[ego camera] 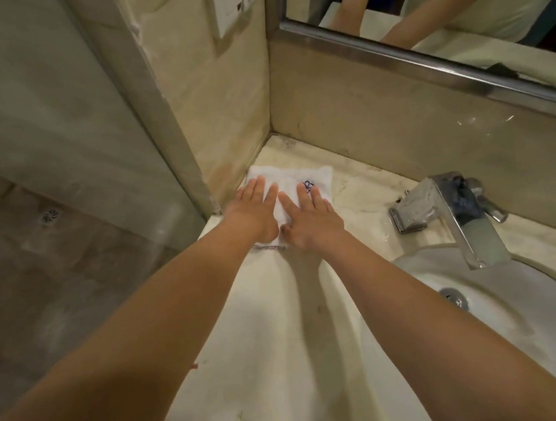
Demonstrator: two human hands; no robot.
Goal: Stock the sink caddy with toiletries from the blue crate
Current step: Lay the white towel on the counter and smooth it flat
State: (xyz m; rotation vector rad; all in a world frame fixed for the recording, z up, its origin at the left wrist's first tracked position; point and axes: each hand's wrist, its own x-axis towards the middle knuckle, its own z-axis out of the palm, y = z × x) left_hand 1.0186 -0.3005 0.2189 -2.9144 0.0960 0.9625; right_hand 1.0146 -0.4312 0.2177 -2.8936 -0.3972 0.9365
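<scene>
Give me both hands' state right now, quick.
Left hand: open, pressing flat on the white cloth.
Right hand: open, flat on the same cloth.

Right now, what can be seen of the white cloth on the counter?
The white cloth looks like soft terry, folded into a rough rectangle, with a small dark blue embroidered mark near its far right side. It lies flat on the marble counter in the back left corner. The left hand and right hand press flat on it.
</scene>
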